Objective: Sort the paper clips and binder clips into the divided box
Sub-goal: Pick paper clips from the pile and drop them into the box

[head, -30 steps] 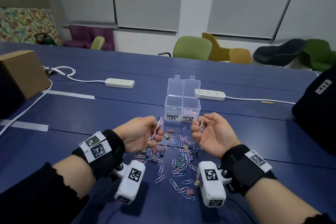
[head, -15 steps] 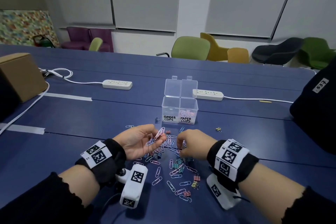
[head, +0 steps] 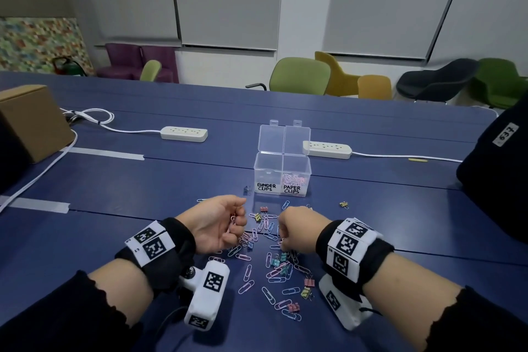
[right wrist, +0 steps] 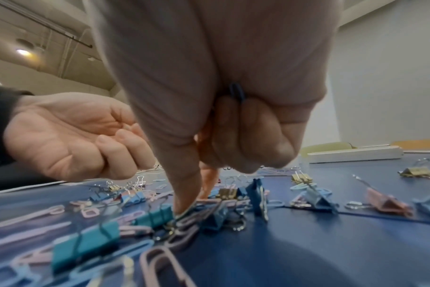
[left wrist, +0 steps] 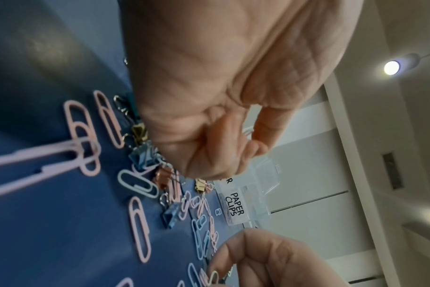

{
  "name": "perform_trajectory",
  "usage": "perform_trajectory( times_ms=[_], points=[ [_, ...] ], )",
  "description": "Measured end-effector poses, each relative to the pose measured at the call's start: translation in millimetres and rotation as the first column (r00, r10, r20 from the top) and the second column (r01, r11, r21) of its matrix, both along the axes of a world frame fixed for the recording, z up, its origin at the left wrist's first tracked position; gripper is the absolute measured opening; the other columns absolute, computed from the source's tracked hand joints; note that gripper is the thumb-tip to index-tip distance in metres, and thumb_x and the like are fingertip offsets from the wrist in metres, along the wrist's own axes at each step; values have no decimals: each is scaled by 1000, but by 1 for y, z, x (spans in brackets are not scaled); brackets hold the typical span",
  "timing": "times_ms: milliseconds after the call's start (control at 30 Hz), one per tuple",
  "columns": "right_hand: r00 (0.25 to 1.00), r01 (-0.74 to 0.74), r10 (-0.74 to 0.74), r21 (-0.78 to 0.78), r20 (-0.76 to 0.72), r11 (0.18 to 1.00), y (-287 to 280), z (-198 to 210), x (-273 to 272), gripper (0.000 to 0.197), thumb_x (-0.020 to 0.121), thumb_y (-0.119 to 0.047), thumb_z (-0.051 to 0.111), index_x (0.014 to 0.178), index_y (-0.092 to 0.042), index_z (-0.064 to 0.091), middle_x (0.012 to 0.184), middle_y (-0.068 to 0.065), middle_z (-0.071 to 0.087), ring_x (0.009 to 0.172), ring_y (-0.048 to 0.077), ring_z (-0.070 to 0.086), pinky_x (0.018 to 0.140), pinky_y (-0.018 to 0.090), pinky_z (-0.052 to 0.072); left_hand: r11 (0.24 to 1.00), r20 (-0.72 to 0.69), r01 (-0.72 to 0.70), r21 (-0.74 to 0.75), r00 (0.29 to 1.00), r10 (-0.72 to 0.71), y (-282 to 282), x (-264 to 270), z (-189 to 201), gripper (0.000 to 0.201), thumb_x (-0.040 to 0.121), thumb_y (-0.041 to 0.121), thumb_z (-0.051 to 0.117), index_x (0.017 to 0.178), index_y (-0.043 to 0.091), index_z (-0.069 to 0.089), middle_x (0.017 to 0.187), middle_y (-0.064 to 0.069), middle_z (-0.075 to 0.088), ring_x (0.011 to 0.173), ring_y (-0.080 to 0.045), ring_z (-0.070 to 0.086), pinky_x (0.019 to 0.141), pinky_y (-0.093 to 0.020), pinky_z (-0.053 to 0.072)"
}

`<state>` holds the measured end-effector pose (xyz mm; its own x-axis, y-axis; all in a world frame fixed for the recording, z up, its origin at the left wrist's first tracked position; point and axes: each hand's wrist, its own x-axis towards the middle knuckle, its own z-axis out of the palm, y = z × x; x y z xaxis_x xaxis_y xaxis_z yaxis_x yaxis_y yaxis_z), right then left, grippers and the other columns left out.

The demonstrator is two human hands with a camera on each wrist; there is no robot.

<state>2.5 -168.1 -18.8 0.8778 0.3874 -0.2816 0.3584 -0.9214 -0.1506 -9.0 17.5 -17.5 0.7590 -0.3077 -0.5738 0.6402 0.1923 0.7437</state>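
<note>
My left hand (head: 215, 223) grips pink paper clips; my right hand (head: 297, 230) pinches into the pile (head: 274, 263) directly below it. Box (head: 281, 177) sits just ahead, between both; right hand nearer the paper-clip side.

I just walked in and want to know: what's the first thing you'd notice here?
A bright heap of colourful clips scattered on the blue table, with the left hand and right hand busy in it. Behind it stands a clear divided box, pink paper clips already in its right compartment.
</note>
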Motion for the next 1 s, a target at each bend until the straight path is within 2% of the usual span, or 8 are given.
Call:
perform_trajectory(
  times_ms=[167, 333, 633, 800, 833, 867, 933, 1000],
  points=[
    [999, 32, -33, -11, -29, 999, -1, -3, 2, 29, 84, -25, 69, 102, -2, 66, 103, 13, 69, 83, 25, 58, 80, 34, 52, 997, 14, -3, 74, 1000, 2, 0, -1, 2, 43, 98, 42, 41, 62, 19, 38, 52, 6, 25, 37, -7, 22, 33, -14, 14],
    [997, 7, -11, -54, -75, 998, 0, 1, -1, 30, 88, -25, 65, 102, 1, 66, 86, 9, 58, 79, 24, 53, 71, 28, 45, 993, 55, 4, 120, 998, -10, -1, -2, 3, 30, 101, 29, 40, 76, 14, 48, 50, 7, 27, 36, -6, 24, 32, -14, 15],
    [997, -23, 20, -43, -80, 999, 2, 3, -10, 19, 89, -23, 62, 92, -4, 61, 90, 12, 61, 80, 25, 52, 73, 30, 46, 980, 129, 37, 194, 990, -62, 1, -4, 6, 22, 100, 13, 39, 87, 6, 55, 56, 2, 39, 37, -5, 29, 31, -12, 18],
    [972, 105, -59, 196, -228, 975, -12, 16, -7, 14, 90, -24, 61, 83, -13, 55, 72, 4, 54, 62, 18, 48, 62, 28, 47, 973, 129, 12, 229, 991, -43, 12, 2, 13, 32, 99, 33, 45, 73, 15, 46, 49, 7, 25, 35, -4, 23, 30, -12, 13],
    [945, 210, -106, 326, -310, 922, -16, 19, -7, 16, 91, -22, 59, 80, -13, 54, 63, 2, 49, 53, 16, 43, 53, 26, 44, 972, 132, 5, 236, 991, -37, 15, 4, 15, 34, 98, 36, 44, 71, 16, 45, 47, 8, 23, 34, -4, 22, 30, -12, 12],
    [885, 371, -145, 481, -443, 794, -21, 20, -8, 21, 93, -19, 56, 74, -12, 50, 55, 0, 41, 46, 13, 36, 46, 23, 37, 969, 135, -4, 249, 990, -31, 19, 6, 16, 36, 99, 38, 43, 71, 16, 44, 46, 8, 21, 33, -4, 21, 31, -11, 12],
    [701, 682, -85, 630, -708, 371, -27, 22, -7, 29, 95, -10, 47, 67, -14, 40, 51, -2, 33, 43, 10, 25, 40, 18, 25, 945, 160, -35, 325, 987, -18, 27, 11, 17, 36, 100, 39, 40, 74, 15, 45, 44, 8, 22, 33, -4, 21, 31, -11, 12],
    [554, 828, 66, 557, -830, 64, -32, 24, -5, 24, 90, -8, 40, 67, -14, 35, 56, 1, 36, 42, 10, 26, 38, 18, 23, 861, 241, -91, 501, 970, -38, 32, 19, 16, 34, 102, 35, 37, 77, 13, 48, 44, 8, 25, 34, -6, 23, 33, -12, 14]
  ],
)
